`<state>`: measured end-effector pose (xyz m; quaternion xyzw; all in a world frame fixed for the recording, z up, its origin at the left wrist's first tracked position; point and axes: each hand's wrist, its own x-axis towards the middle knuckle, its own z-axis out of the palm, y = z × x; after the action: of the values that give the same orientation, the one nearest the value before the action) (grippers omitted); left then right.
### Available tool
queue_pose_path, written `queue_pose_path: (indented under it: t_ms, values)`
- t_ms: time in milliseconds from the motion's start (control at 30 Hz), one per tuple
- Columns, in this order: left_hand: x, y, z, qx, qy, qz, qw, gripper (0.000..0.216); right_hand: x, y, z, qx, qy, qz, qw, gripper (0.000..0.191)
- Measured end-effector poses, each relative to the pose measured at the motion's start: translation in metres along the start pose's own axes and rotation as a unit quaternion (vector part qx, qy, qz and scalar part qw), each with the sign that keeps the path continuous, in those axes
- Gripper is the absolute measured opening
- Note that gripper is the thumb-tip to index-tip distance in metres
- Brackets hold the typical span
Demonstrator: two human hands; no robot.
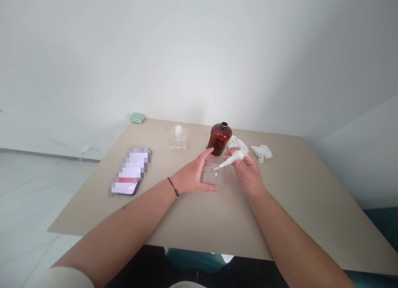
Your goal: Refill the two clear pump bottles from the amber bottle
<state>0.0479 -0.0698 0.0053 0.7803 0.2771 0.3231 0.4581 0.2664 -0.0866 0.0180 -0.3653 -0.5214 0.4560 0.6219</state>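
My left hand (199,174) curves around a clear square container (209,176) on the table, thumb on the far side and fingers on the near side. My right hand (247,172) grips a white tapered nozzle piece (234,158), perhaps a pump head, between thumb and fingers. Its narrow tip points down left and is at or just above the small round opening on top of the container; contact cannot be made out. Just behind both hands stands an uncapped reddish-brown bottle (220,137), with darker liquid in its lower part.
A second clear square bottle with a white top (178,139) stands left of the brown bottle. A phone (132,172) lies at the left, and a small green case (137,118) sits in the far left corner. Crumpled white tissues (262,152) lie at the right. The wall (199,64) borders the table's back.
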Motion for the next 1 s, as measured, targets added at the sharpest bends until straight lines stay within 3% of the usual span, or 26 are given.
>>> queue_pose_path:
  t_ms: [300,500,600,733,867,1000]
  values:
    - [-0.001,0.000,0.000,-0.022,0.002,-0.024,0.999,0.126,0.008,-0.006,-0.015,0.004,0.043,-0.037,0.998,0.027]
    - [-0.001,-0.001,-0.001,-0.003,-0.002,-0.032,0.999,0.126,0.026,-0.012,-0.052,-0.117,0.149,-0.103,0.976,0.029]
    - [-0.001,-0.003,0.000,-0.010,-0.002,-0.023,1.000,0.125,0.031,-0.014,-0.068,-0.287,0.154,-0.105,0.940,0.032]
    - [-0.001,-0.004,0.000,-0.011,-0.003,-0.020,1.000,0.125,0.034,-0.008,-0.083,-0.490,0.085,-0.117,0.859,0.030]
    - [-0.001,-0.002,-0.001,-0.008,-0.009,-0.034,0.999,0.125,0.036,0.002,-0.088,-0.599,0.008,-0.106,0.794,0.024]
    - [-0.001,-0.001,-0.001,-0.007,-0.009,-0.036,0.999,0.125,0.038,0.006,-0.086,-0.660,-0.027,-0.070,0.747,0.028]
